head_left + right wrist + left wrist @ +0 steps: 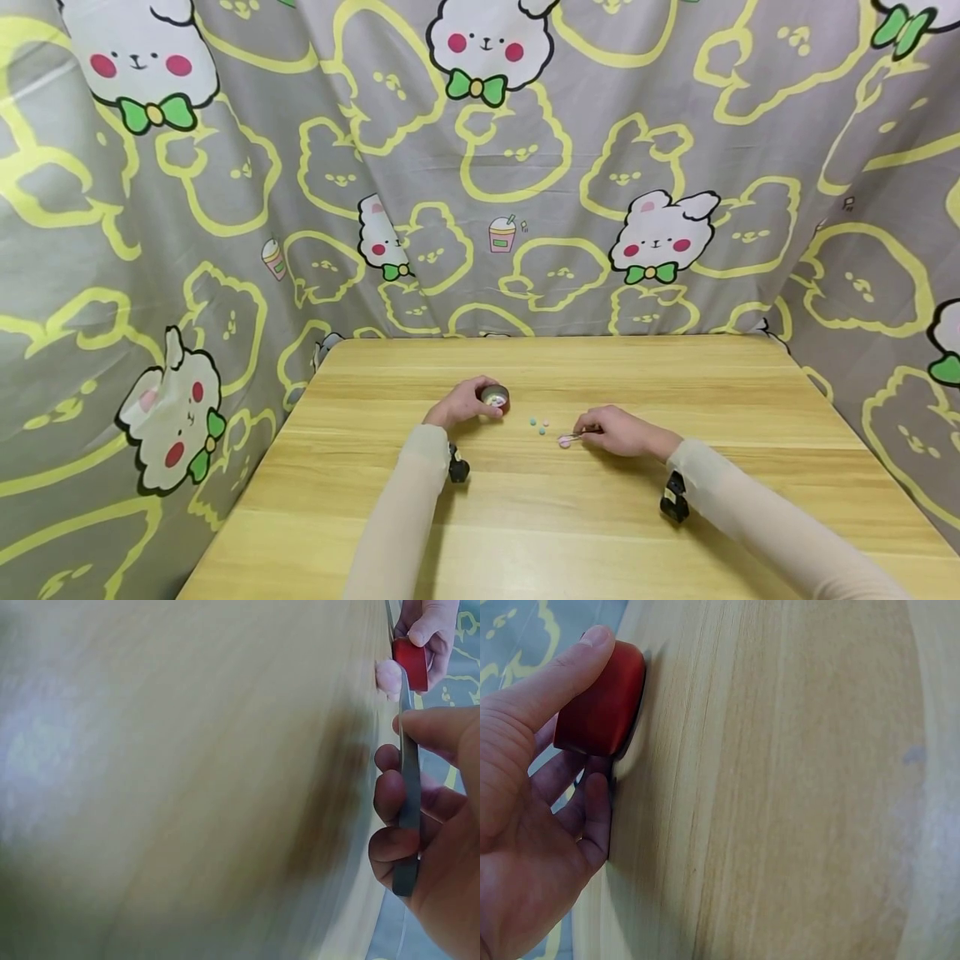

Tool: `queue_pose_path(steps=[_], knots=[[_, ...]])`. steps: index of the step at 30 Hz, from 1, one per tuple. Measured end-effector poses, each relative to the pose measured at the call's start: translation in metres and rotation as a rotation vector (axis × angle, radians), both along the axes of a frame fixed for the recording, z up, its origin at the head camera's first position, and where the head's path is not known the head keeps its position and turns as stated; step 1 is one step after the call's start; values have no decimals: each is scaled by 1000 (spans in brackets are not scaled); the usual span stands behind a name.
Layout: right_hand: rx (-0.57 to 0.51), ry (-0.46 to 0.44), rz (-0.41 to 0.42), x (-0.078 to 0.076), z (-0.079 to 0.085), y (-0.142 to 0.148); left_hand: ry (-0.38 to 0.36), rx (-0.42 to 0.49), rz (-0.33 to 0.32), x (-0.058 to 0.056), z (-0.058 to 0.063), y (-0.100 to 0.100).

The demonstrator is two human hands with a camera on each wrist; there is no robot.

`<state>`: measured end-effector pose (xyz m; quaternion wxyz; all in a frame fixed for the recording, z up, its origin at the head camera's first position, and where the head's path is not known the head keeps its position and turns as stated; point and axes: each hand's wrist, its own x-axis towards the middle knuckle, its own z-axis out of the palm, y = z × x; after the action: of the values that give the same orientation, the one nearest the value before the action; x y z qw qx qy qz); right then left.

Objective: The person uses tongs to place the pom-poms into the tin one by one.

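Note:
My left hand [463, 404] grips a small red round container [604, 705] by its side, thumb on one side and fingers on the other. Pale and coloured bits show in its round top in the head view. In my right hand [618, 430] I pinch a pair of metal tweezers [409, 795], pointing left. A pink ball [388, 677] lies at the tweezers' tips, close over the table in the head view. Between the hands rest a few tiny balls, among them a teal ball [533, 422] and a smaller pink ball [546, 423].
The wooden table [525, 517] spreads out under both hands. A grey curtain [450, 275] with cartoon figures hangs behind it and along both sides. Black cameras sit on both wrists, such as the right wrist camera [674, 498].

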<state>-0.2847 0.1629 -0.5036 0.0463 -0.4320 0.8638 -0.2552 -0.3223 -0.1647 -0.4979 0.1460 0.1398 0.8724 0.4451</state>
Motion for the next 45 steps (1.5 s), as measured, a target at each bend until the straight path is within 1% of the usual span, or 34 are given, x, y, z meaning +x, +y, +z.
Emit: queue_pose_path(steps=[7,16,21,27,31,40,45], knots=[[-13,-22,-3,-3,-3,2,3,-5,1,-2,0,0],[-9,-18,12,-5,-6,3,-2,2,1,-2,0,0],[-1,-7,12,-6,-4,3,9,-6,-1,-2,1,0],[-49,17,29,-8,-6,4,8,-8,4,-1,0,-1],[-60,32,15,-10,-8,8,-3,0,0,-1,-2,-1],[-71,-8,-60,-17,1,13,-9,4,10,0,-1,0],[-111,4,-54,-23,7,11,-3,-10,7,-1,-2,0]])
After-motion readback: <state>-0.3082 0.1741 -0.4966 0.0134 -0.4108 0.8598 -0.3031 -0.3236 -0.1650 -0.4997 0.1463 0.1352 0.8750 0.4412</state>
